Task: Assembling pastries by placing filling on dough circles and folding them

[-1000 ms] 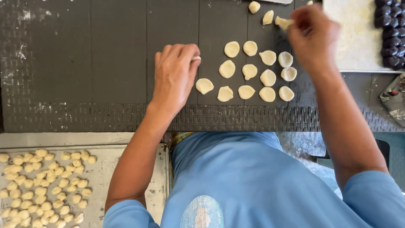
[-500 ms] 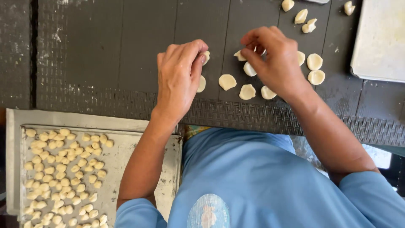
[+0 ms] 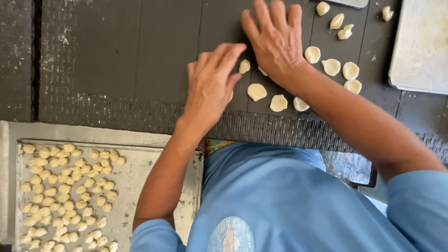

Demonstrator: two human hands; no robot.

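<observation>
Several flat round pieces of pale dough [image 3: 256, 91] lie on a dark work surface [image 3: 116, 60]. My left hand [image 3: 212, 84] rests on the surface, fingers together, its fingertips touching a small dough piece [image 3: 244, 66]. My right hand [image 3: 276, 39] lies flat, palm down, fingers spread, pressing on the surface just right of that piece; it partly hides another dough round. More dough rounds [image 3: 331, 66] sit to the right of my right wrist. Small unflattened lumps [image 3: 337, 21] lie further back.
A metal tray [image 3: 140, 163] at the lower left holds several small shaped dough pieces [image 3: 65, 196]. A pale board or tray [image 3: 420, 46] sits at the right edge. A woven mat strip [image 3: 116, 114] runs along the near edge of the work surface.
My right hand has come back from the far right and now lies flat with spread fingers beside my left hand. The view has shifted, showing more of the tray at the lower left.
</observation>
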